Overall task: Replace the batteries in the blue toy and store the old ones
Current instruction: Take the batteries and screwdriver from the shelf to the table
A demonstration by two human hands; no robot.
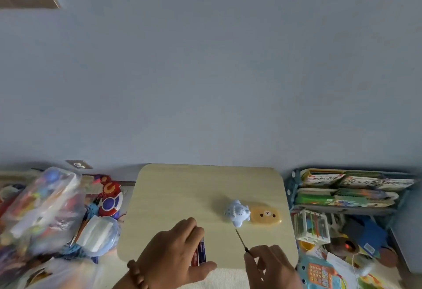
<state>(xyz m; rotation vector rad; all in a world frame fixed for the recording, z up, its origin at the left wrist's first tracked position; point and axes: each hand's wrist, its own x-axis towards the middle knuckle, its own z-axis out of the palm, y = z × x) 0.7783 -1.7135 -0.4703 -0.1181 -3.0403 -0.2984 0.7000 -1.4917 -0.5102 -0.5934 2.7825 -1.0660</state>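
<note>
On the right half of the pale wooden table (182, 188) the blue toy (237, 213) lies, touching an orange bear-faced case (266, 216) on its right; whether the toy's battery cover is on cannot be made out from this side. Nearer the front edge, the left hand (175, 254) has its fingers curled over a pack of batteries (199, 254), thumb below it, so only a red and purple strip of the pack shows and the count is hidden. The right hand (271, 266), partly cut off by the bottom edge, pinches the dark handle of a thin screwdriver (241, 240), whose shaft slants up toward the toy with the tip just short of it. A beaded bracelet (137, 274) circles the left wrist. Blurred at the left is a clear bag of toys (43, 208); a book rack (347, 189) stands at the right.
</note>
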